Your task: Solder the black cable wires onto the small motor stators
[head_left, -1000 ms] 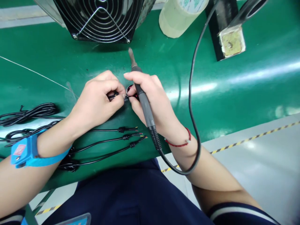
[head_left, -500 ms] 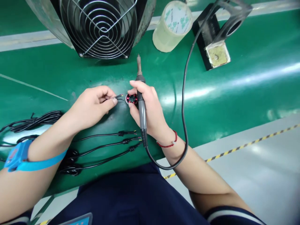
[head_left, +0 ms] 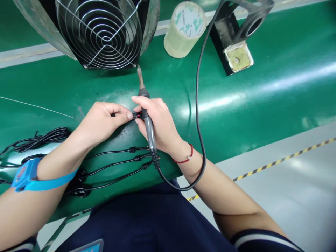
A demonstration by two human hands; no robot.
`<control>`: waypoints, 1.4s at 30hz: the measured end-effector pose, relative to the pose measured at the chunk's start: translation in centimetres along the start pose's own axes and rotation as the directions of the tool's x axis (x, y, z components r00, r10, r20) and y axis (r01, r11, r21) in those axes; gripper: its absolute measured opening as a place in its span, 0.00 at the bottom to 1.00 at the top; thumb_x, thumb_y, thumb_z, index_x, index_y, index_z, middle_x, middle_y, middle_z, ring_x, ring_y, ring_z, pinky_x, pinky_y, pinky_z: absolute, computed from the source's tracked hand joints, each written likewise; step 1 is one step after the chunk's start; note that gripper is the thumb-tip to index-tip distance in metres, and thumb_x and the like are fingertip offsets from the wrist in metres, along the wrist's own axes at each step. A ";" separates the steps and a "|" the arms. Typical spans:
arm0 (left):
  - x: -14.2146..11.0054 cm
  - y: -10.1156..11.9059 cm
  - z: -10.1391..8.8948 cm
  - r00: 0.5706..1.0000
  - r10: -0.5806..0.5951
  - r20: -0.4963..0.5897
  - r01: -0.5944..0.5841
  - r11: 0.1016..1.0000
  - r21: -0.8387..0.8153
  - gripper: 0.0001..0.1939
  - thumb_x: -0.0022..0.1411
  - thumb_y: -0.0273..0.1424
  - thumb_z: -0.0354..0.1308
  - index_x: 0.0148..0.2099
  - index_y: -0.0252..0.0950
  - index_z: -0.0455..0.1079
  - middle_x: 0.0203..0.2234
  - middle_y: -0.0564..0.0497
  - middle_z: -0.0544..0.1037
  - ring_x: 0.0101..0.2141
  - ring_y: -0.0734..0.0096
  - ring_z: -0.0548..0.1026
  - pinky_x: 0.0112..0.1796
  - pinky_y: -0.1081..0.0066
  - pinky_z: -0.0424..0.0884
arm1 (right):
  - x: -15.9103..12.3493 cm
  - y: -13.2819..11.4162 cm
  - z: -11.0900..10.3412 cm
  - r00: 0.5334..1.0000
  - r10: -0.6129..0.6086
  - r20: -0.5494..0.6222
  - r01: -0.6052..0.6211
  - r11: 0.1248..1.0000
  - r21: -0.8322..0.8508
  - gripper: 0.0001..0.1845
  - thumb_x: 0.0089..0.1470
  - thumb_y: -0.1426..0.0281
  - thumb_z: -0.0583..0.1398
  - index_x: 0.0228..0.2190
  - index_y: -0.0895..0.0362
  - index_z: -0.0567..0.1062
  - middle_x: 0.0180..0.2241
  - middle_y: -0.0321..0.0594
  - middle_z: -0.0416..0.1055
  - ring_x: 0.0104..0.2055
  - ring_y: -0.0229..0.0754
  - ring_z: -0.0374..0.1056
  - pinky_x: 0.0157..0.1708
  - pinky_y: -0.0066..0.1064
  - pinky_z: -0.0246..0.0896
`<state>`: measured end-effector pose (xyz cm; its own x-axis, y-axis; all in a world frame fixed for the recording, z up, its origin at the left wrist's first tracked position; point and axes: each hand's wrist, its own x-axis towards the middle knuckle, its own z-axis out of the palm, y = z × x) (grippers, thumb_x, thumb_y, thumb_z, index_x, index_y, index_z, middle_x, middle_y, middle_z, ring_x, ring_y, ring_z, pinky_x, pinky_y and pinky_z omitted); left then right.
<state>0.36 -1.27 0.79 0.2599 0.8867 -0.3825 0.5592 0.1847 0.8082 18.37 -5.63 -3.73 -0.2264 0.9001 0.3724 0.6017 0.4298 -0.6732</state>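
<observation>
Iron lay gripped in the right hand, tip toward twelve; that hand also held the coil. From the coil, the left hand, at nine, pinched dark wire; fan stood at eleven, cables at seven.

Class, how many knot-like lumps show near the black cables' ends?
3, slanting down to the right below the left hand: upper lump, middle lump and lower lump. More may be hidden inside that hand or under the left forearm.
</observation>
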 end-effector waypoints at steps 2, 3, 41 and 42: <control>0.0 -0.1 -0.2 1.000 -0.009 0.001 0.009 1.000 -0.014 0.09 0.57 0.38 0.65 0.29 0.39 0.80 0.21 0.53 0.77 0.22 0.71 0.68 0.25 0.70 0.62 | 0.0 -0.1 0.2 1.000 0.004 -0.017 -0.004 1.000 0.000 0.19 0.66 0.71 0.54 0.56 0.47 0.65 0.42 0.35 0.79 0.44 0.44 0.72 0.51 0.41 0.66; 0.0 -0.3 -0.3 1.000 -0.009 -0.005 0.009 1.000 -0.016 0.11 0.58 0.38 0.63 0.27 0.39 0.79 0.19 0.53 0.75 0.21 0.72 0.67 0.24 0.70 0.61 | 0.0 -0.1 0.3 0.999 0.004 -0.032 -0.004 1.000 -0.002 0.18 0.66 0.71 0.54 0.56 0.48 0.66 0.42 0.35 0.79 0.44 0.44 0.72 0.50 0.41 0.66; -9.4 -8.4 -16.4 0.929 -0.232 -0.289 0.367 0.462 0.808 0.14 0.64 0.34 0.59 0.51 0.38 0.73 0.46 0.46 0.80 0.38 0.61 0.77 0.32 0.72 0.61 | -0.9 -0.5 0.0 0.955 0.297 -0.007 -0.294 0.949 0.116 0.21 0.61 0.65 0.59 0.54 0.52 0.70 0.47 0.48 0.80 0.43 0.49 0.80 0.42 0.42 0.77; -9.3 -8.4 -17.3 0.914 -0.224 -0.338 0.404 0.442 0.801 0.16 0.64 0.34 0.58 0.53 0.37 0.72 0.48 0.44 0.79 0.39 0.58 0.78 0.32 0.71 0.62 | -0.9 -0.6 0.2 0.963 0.269 -0.003 -0.265 0.952 0.152 0.20 0.62 0.66 0.58 0.55 0.52 0.69 0.49 0.47 0.80 0.45 0.48 0.80 0.44 0.42 0.77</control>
<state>-20.40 -3.72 5.29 -0.1536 0.9124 -0.3793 0.9826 0.1005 -0.1561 18.08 -6.70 -3.82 -0.0540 0.9822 0.1797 0.5165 0.1815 -0.8369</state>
